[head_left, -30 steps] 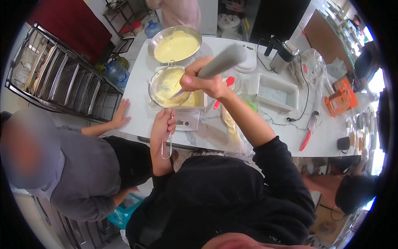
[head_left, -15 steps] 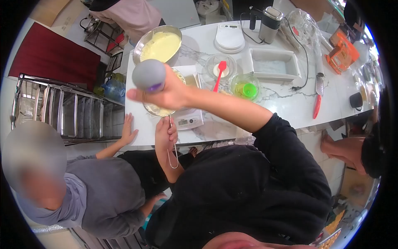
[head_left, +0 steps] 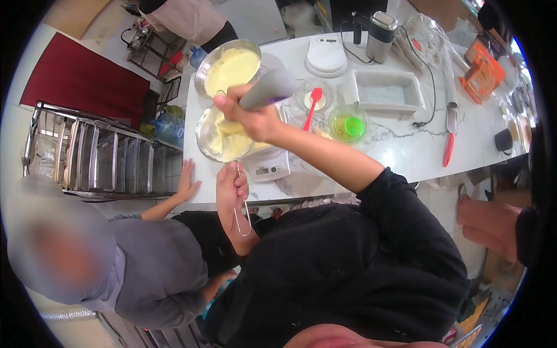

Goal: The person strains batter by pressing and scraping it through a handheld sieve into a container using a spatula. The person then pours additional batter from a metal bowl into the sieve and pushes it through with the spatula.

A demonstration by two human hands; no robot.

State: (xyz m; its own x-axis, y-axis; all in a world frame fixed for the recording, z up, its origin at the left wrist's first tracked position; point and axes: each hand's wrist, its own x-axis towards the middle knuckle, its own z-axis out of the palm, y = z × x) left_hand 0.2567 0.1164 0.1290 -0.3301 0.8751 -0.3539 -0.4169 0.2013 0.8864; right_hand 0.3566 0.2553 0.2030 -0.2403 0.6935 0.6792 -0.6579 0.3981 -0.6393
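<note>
My left hand (head_left: 233, 181) is closed around a long wire handle (head_left: 242, 217) below a round metal bowl (head_left: 210, 152). Pale yellow batter coats the inside of this bowl. Over its right side, my right hand (head_left: 255, 116) grips a thick grey-handled tool (head_left: 270, 90), handle slanting up to the right. Its working end is mostly hidden by my hand, though a batter-coated shape shows in the bowl. Just behind stands a larger metal bowl (head_left: 200, 81) full of pale yellow batter. A white kitchen scale (head_left: 272, 169) sits partly hidden under my right forearm.
Behind my right arm are a red spatula (head_left: 314, 104), a glass bowl with a green cup (head_left: 352, 126), a lined loaf tin (head_left: 389, 95), another scale (head_left: 326, 55) and a corded mixer (head_left: 380, 37). A red-handled knife (head_left: 450, 136) lies right. A co-worker's hand (head_left: 187, 182) rests on the table's left edge.
My right hand has tilted the grey handle from pointing up at the camera to leaning right and has moved slightly right. More of the wire-handled bowl shows. My left hand keeps its grip.
</note>
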